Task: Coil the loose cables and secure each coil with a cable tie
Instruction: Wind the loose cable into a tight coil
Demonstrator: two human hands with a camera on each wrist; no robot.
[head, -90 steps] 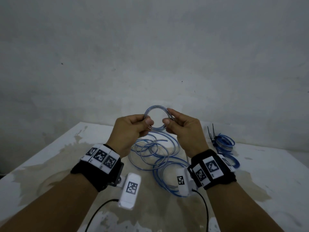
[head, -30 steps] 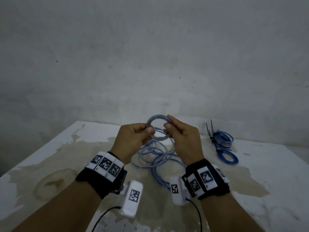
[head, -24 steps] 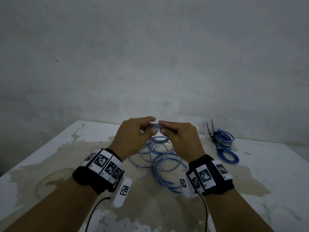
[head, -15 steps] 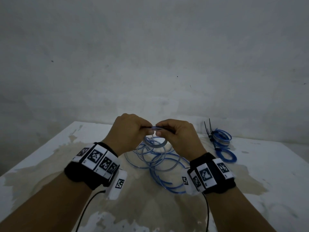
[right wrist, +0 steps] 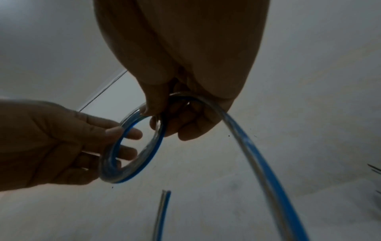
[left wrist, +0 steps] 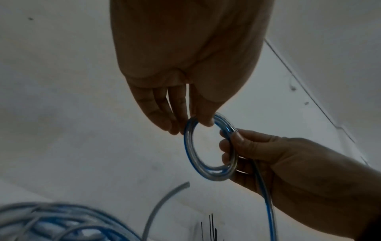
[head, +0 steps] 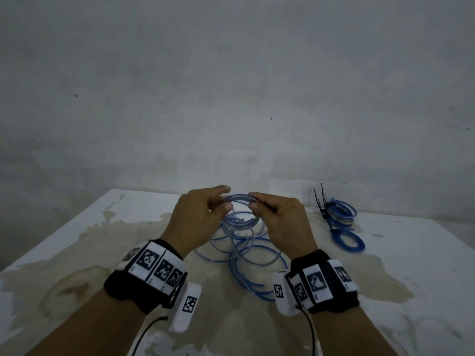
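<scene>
A small coil [head: 239, 199] of clear-and-blue cable hangs in the air above the table, held on both sides. My left hand [head: 205, 211] pinches its left rim between thumb and fingers. My right hand [head: 272, 214] grips its right rim, and the free cable runs out below the palm. The left wrist view shows the coil [left wrist: 208, 150] as a ring of several turns between my left fingertips [left wrist: 203, 121] and the right hand [left wrist: 268, 163]. In the right wrist view the coil [right wrist: 134, 145] and the trailing cable [right wrist: 259, 163] show. The loose remainder [head: 244, 250] lies in loops on the table.
Two finished blue coils [head: 341, 214] [head: 348, 242] lie at the back right of the white stained table [head: 77, 265], with black cable ties [head: 320, 201] sticking up beside them. A grey wall stands close behind the table.
Both hands turned the small coil from upright and facing me to nearly flat and edge-on, and lowered it slightly. The loose loops on the table shifted a little.
</scene>
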